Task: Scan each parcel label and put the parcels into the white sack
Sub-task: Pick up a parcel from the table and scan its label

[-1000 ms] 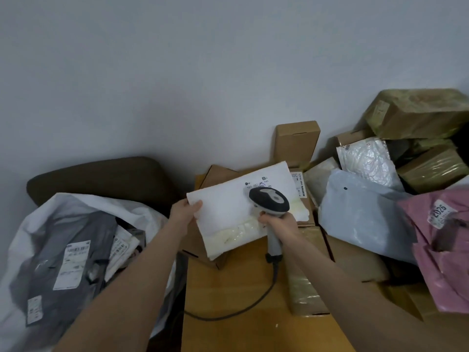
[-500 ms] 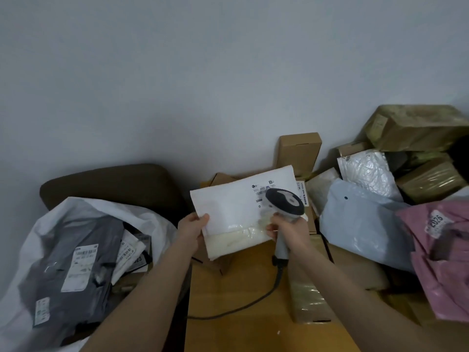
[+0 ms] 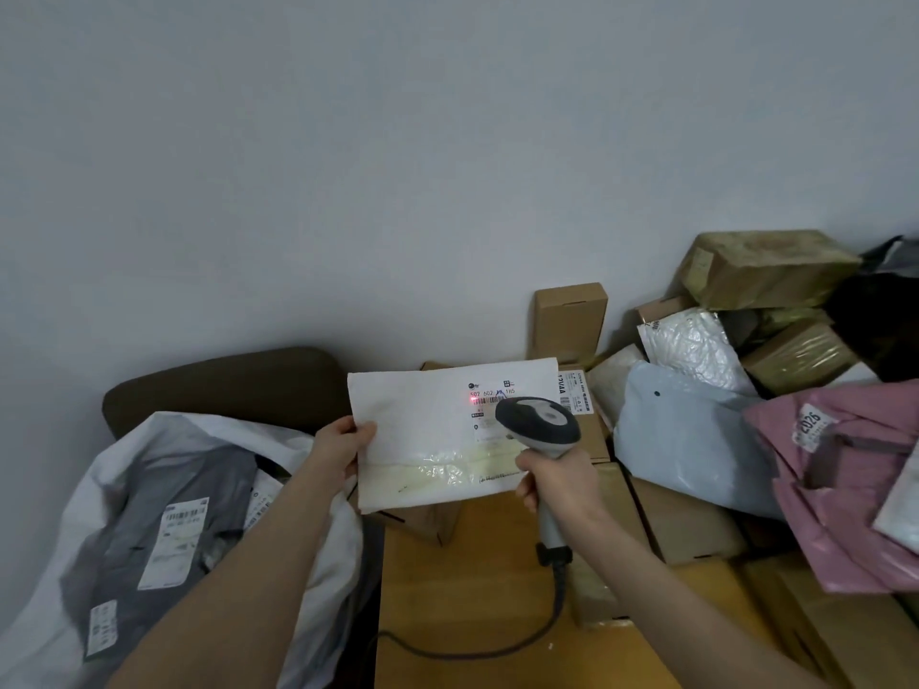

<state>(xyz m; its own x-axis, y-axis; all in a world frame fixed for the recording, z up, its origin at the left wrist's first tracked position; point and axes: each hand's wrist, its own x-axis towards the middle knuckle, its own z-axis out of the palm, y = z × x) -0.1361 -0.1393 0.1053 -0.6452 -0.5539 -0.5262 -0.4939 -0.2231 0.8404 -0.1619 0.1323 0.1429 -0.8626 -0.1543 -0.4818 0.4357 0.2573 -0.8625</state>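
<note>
My left hand (image 3: 343, 450) pinches the left edge of a flat white parcel envelope (image 3: 422, 430) held up over the wooden table (image 3: 477, 599). My right hand (image 3: 557, 482) grips the handle of a grey barcode scanner (image 3: 539, 422), its head aimed at the envelope's label (image 3: 490, 400). A red scan light glows on the barcode. The white sack (image 3: 124, 455) lies open at the lower left, holding a grey bag parcel (image 3: 164, 529) with white labels.
A pile of parcels fills the right: brown cardboard boxes (image 3: 569, 318), a pale blue bag (image 3: 691, 435), a silver bubble mailer (image 3: 691, 345), a pink bag (image 3: 855, 484). The scanner's cable (image 3: 497, 648) loops across the table. A dark chair back (image 3: 224, 385) stands behind the sack.
The scanner has drawn back to the right, off the envelope's middle, and a red scan light now shows on the barcode. The envelope is held a little flatter.
</note>
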